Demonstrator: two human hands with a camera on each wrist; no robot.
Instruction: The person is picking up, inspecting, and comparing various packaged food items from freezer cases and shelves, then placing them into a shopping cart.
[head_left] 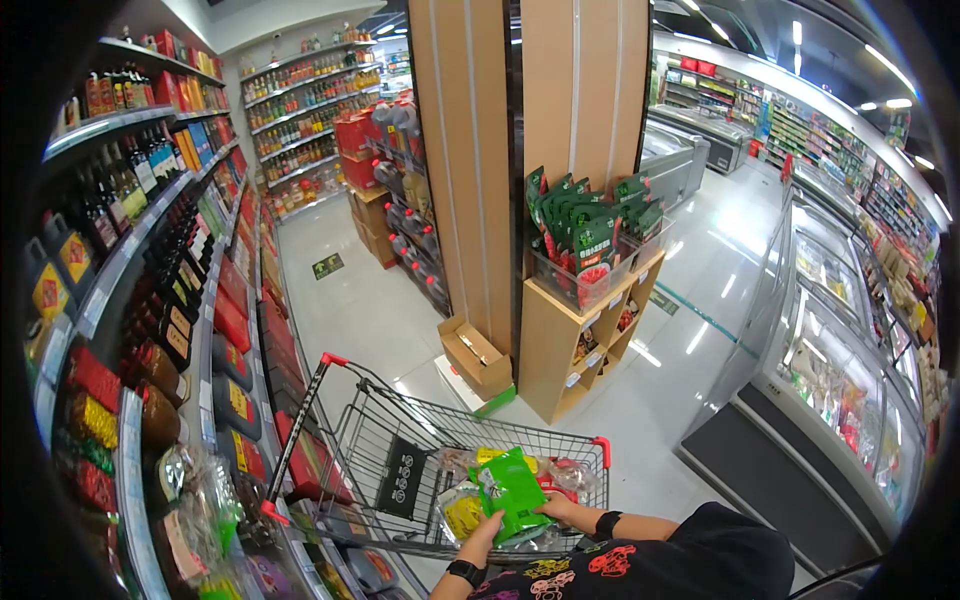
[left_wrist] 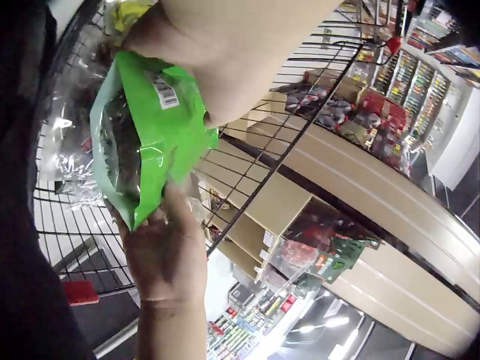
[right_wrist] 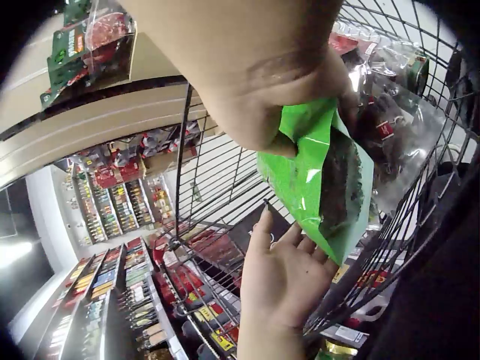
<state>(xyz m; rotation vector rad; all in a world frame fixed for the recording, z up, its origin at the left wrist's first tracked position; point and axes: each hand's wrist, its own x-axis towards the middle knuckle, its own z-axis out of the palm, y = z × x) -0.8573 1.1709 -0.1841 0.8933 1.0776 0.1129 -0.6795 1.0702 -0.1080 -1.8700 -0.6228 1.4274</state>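
Both hands hold a green food bag [head_left: 512, 488] over the shopping cart's basket. One face of the bag [right_wrist: 346, 187] is see-through with dark contents behind it, and a barcode label shows in the left wrist view. My left hand [head_left: 482, 538] grips the near left edge, thumb on top in the head view. At the right edge, my right hand [head_left: 562, 508] holds the bag with its thumb over it and its fingers partly hidden beneath. Under and around it in the cart [head_left: 400, 425] lie several clear packages, among them a yellow one [head_left: 461, 517].
Shelves of bottles and boxes [head_left: 215, 250] run close along the left. Ahead stand a brown pillar [head_left: 465, 170], an open cardboard box [head_left: 475, 358] and a wooden stand [head_left: 560, 350] bearing green pouches [head_left: 590, 240]. A glass-topped freezer [head_left: 800, 440] is at the right.
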